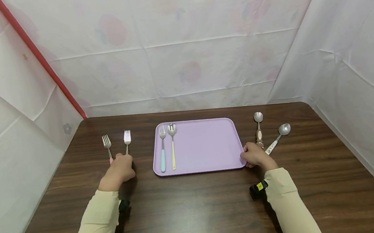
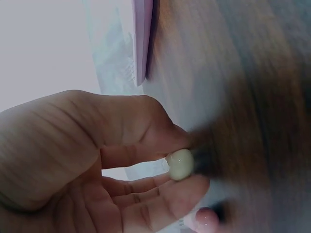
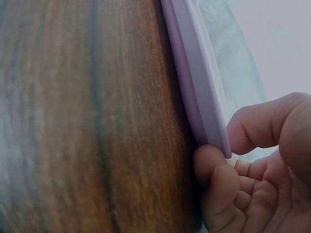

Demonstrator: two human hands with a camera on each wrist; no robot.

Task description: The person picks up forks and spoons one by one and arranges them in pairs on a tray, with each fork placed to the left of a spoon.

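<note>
My left hand (image 1: 118, 172) is left of the lilac tray (image 1: 208, 145), and its thumb and index finger pinch the cream handle end of a fork (image 1: 127, 137). That rounded handle end (image 2: 181, 165) shows between the fingertips in the left wrist view. Beside it lies a second fork (image 1: 107, 142), whose pink handle end (image 2: 207, 220) appears just below the fingers. My right hand (image 1: 256, 155) grips the tray's near right corner, thumb on top and fingers at the underside of the rim (image 3: 206, 104). On the tray's left side lie a blue-handled fork (image 1: 162, 151) and a yellow-handled utensil with a rounded head (image 1: 172, 150).
Right of the tray, a spoon with a brown and cream handle (image 1: 258, 130) and another with a patterned white handle (image 1: 283, 131) lie close by the right hand. The dark wooden table (image 1: 186, 215) is bounded by white sheets (image 1: 173, 67) at the back and sides.
</note>
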